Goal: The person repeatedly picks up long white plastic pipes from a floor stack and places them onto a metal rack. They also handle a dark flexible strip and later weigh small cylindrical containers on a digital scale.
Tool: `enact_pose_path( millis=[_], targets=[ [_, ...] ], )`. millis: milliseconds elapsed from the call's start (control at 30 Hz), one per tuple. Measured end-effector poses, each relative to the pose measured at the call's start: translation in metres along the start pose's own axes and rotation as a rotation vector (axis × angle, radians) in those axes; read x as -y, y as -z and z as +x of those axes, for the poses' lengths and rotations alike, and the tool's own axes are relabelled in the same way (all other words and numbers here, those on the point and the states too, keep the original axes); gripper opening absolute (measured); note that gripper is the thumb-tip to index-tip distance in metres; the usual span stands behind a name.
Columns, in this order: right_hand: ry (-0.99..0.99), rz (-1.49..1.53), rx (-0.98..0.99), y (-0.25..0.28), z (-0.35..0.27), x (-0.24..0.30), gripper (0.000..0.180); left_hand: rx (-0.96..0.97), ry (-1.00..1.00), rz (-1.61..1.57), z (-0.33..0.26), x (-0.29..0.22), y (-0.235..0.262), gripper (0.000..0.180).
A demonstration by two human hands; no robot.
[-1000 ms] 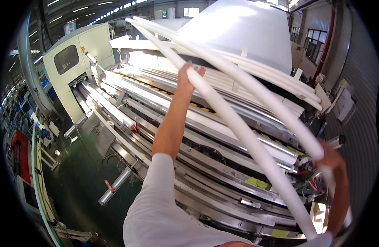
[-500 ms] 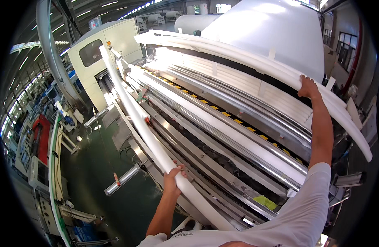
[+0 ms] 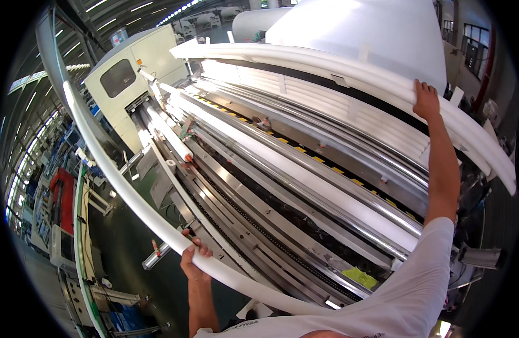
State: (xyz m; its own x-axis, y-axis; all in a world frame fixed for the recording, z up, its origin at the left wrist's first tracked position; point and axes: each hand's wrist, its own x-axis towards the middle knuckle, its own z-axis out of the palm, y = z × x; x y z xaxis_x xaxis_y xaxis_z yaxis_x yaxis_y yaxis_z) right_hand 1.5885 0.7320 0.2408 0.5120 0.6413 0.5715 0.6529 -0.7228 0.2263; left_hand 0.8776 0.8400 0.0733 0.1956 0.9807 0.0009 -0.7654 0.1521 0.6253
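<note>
White foam tube [image 3: 129,197] is curving along the machine's left side, where the left hand [image 3: 193,260] is gripping it from below with fingers wrapped over. The right hand [image 3: 425,98] is reaching up, pressing open-fingered against the stacked white tubes [image 3: 327,62] lying atop the long conveyor machine [image 3: 282,186].

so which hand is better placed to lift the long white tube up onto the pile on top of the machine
Left, probably. The left hand is wrapped around the long white tube off the machine's near side. The right hand is stretched out, resting on the stacked white tubes, so it looks better suited to steadying them.
</note>
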Motion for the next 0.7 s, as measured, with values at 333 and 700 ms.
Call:
enact_pose_path(
  millis=[333, 700],
  targets=[
    [-0.343, -0.172, -0.342, -0.087, 0.023, 0.011, 0.054, 0.188, -0.042, -0.031, 0.003, 0.007, -0.017, 0.056],
    [-0.163, -0.103, -0.325, -0.066, 0.05, 0.051, 0.051, 0.208, -0.054, -0.007, -0.002, 0.012, -0.025, 0.059]
  ],
)
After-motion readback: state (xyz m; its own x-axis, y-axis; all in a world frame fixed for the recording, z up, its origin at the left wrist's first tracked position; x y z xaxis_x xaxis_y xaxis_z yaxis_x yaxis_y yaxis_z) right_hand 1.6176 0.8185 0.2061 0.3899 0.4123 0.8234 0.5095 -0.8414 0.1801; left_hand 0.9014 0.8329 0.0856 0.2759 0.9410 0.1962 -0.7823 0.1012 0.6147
